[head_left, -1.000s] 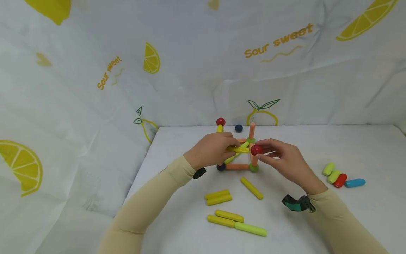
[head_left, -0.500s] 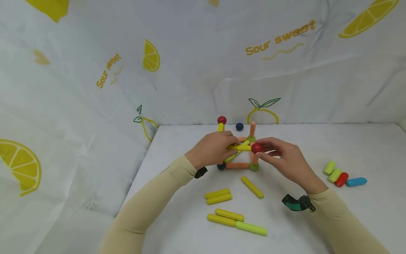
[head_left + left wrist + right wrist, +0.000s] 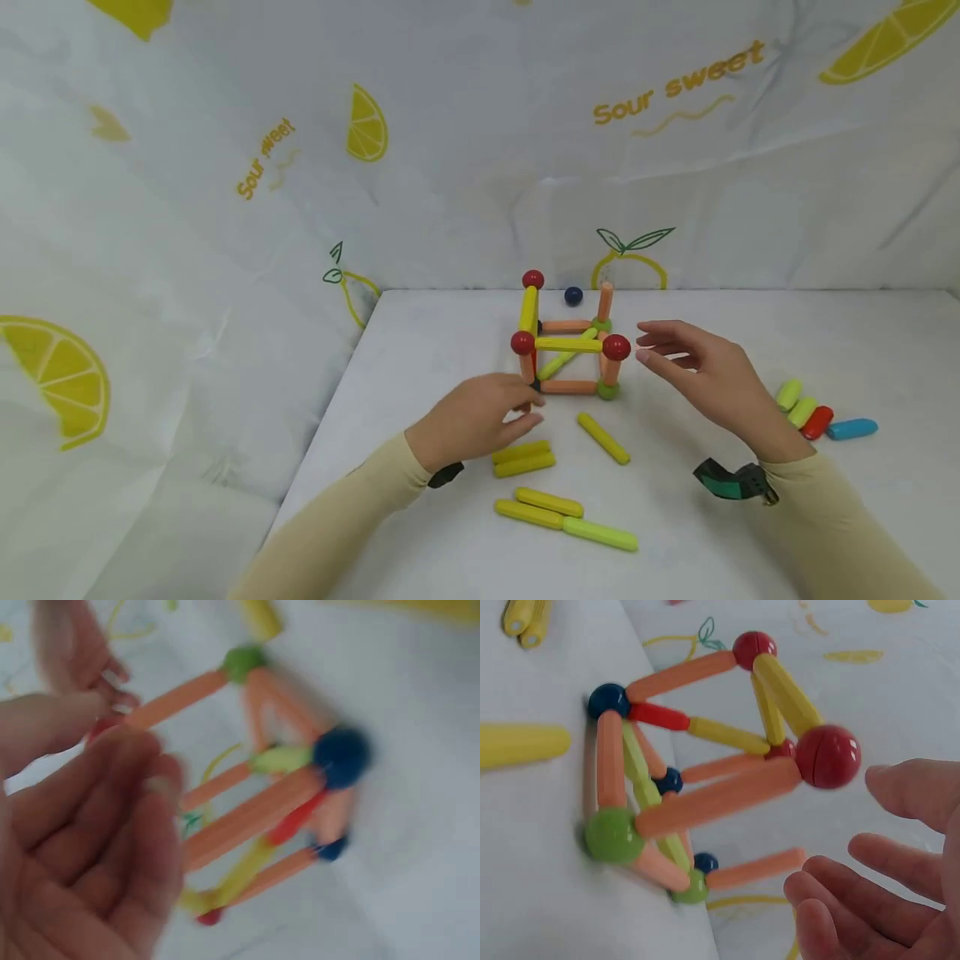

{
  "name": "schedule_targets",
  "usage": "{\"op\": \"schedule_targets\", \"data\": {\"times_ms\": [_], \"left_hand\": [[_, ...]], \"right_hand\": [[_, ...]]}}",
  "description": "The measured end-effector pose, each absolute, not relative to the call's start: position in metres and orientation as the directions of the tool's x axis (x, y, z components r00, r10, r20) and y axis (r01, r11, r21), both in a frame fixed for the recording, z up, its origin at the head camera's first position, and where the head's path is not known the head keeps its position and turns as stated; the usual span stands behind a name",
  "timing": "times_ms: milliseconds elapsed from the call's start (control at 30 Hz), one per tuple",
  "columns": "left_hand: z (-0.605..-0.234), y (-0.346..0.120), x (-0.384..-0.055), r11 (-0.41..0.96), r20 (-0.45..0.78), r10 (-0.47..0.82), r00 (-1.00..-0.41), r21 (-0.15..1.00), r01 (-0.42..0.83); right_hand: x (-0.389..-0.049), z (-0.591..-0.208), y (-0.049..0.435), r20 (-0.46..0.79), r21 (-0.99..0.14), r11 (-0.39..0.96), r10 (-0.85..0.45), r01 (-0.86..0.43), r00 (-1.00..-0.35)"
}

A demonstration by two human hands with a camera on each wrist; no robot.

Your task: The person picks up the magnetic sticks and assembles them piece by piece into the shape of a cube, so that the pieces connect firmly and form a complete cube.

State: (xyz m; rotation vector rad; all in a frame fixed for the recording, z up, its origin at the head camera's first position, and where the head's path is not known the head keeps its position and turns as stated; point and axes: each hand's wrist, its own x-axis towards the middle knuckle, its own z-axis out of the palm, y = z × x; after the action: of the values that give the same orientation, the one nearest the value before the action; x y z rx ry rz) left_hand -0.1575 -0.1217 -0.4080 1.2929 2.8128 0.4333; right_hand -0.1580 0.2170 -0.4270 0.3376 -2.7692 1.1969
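A cube-like frame of orange magnetic sticks (image 3: 568, 387) and coloured balls stands at the table's back. Along its front top edge, a yellow stick (image 3: 568, 343) joins two red balls, the right one (image 3: 617, 347) on an upright orange stick. My right hand (image 3: 705, 375) is just right of that ball, holding nothing; the right wrist view shows a gap between its thumb and the red ball (image 3: 829, 756). My left hand (image 3: 476, 417) hovers before the frame's front left corner, fingers loosely bent around nothing. A blue ball (image 3: 341, 757) at a corner shows blurred in the left wrist view.
Several yellow sticks (image 3: 603, 437) and a light green stick (image 3: 600, 533) lie in front of the frame. Short green, red and blue pieces (image 3: 852, 429) sit at the right. A loose dark blue ball (image 3: 573, 296) lies behind the frame, near a lemon-print cloth (image 3: 450, 208).
Both hands have let go: the left came off the yellow stick and drew back toward the front left, while the right moved away rightward from the red ball. Both pieces stay on the frame.
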Motion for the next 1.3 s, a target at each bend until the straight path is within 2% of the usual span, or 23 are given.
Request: {"op": "schedule_targets", "data": {"times_ms": [100,167,433,567,700,833,1067,1167,1300], "left_hand": [[-0.438,-0.130,-0.154,0.708,-0.144,0.696,-0.703,0.303,0.638],[-0.452,-0.134,-0.154,0.738,-0.211,0.665,-0.717,0.334,0.586],[-0.459,-0.140,-0.156,0.740,-0.240,0.641,-0.729,0.446,0.504],[-0.457,-0.139,-0.157,0.751,-0.288,0.626,-0.724,0.474,0.460],[-0.457,-0.137,-0.162,0.756,-0.320,0.615,-0.720,0.499,0.424],[-0.455,-0.132,-0.165,0.738,-0.286,0.634,-0.718,0.501,0.452],[-0.445,-0.118,-0.161,0.662,-0.134,0.685,-0.716,0.524,0.535],[-0.440,-0.113,-0.159,0.644,-0.088,0.700,-0.708,0.506,0.574],[-0.435,-0.106,-0.158,0.639,-0.066,0.707,-0.704,0.486,0.596]], "right_hand": [[-0.147,-0.434,0.244,0.157,-0.638,0.745,-0.125,-0.197,-0.980],[-0.138,-0.440,0.267,0.150,-0.589,0.788,-0.112,-0.180,-0.982],[-0.110,-0.462,0.365,0.066,-0.454,0.891,0.014,-0.018,-0.998],[-0.107,-0.474,0.389,0.018,-0.389,0.920,0.071,0.059,-0.997],[-0.109,-0.480,0.398,-0.093,-0.358,0.926,0.090,0.117,-0.992],[-0.108,-0.482,0.402,-0.122,-0.334,0.936,0.071,0.108,-0.990],[-0.104,-0.471,0.394,-0.118,-0.313,0.948,0.026,0.062,-0.993],[-0.102,-0.457,0.373,-0.057,-0.343,0.939,-0.026,-0.005,-0.998],[-0.101,-0.444,0.324,0.014,-0.443,0.887,-0.135,-0.127,-0.991]]}}
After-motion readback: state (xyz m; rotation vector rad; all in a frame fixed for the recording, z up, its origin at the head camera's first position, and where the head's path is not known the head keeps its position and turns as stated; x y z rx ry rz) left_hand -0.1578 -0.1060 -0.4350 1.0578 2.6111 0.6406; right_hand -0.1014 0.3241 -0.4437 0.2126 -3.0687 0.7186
